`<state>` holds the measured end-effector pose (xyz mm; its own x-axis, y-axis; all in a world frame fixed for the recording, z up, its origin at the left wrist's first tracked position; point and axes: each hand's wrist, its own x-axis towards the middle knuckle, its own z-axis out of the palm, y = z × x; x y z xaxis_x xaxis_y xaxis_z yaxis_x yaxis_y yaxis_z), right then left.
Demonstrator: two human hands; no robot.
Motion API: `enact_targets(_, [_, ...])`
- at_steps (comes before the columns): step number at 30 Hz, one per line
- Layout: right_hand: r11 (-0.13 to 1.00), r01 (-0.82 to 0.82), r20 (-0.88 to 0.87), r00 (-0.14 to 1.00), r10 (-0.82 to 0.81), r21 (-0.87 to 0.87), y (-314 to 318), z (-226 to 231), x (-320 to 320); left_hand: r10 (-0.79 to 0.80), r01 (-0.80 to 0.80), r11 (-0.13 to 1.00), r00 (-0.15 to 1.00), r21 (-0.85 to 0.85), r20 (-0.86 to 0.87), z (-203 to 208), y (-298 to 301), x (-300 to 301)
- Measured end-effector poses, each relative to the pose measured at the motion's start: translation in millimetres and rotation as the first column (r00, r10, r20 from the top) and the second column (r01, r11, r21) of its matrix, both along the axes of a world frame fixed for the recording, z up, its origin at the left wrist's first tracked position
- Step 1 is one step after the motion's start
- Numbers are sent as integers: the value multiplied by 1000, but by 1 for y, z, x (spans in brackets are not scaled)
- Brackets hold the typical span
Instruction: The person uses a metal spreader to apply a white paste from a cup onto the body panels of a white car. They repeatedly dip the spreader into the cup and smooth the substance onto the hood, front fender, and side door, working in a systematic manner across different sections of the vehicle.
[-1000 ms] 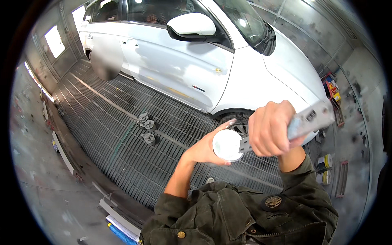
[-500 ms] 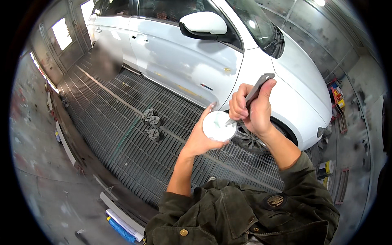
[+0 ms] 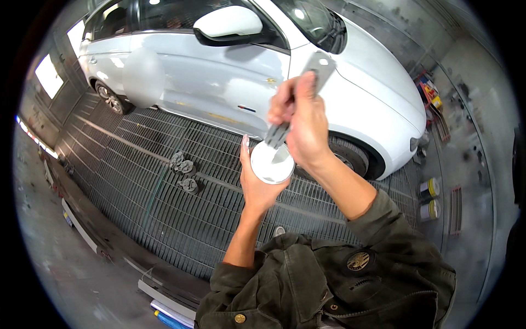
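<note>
My left hand (image 3: 257, 186) is wrapped round a white cup (image 3: 272, 174) from below and the left, thumb-side fingers up its wall. White liquid that looks like paint lies in the cup. My right hand (image 3: 308, 123) grips a flat grey metal stirring stick (image 3: 323, 68) with a hole in its upper end. Its lower end reaches into the cup, tilted, and is blurred by motion. Beyond my hands stands a white car (image 3: 186, 71) whose doors show grey patches and small yellowish spots.
A slatted metal grating (image 3: 126, 159) covers the floor. Crumpled grey clumps (image 3: 183, 170) lie on it at left. Two cans (image 3: 430, 187) stand at right, and red and yellow items (image 3: 430, 93) lie by the far right wall. A long ledge (image 3: 126, 257) runs along the left.
My view has shifted, so the car sits farther left. The right hand has risen and the stick stands higher over the cup, showing more of its flat face. The cup stays in my left hand.
</note>
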<state>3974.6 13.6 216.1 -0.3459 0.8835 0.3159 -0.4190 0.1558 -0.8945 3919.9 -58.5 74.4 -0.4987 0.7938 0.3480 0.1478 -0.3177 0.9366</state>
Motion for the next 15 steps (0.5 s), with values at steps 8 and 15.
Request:
enact_targets(8, [442,-878,-49,441,896,187,-6,31,38,-857,859,510,512,49,-55,22,12,-50])
enact_targets(15, [440,-898,222,434,873,26,-17,44,22,-997,999,18,21,33,-69,-7,18,-61])
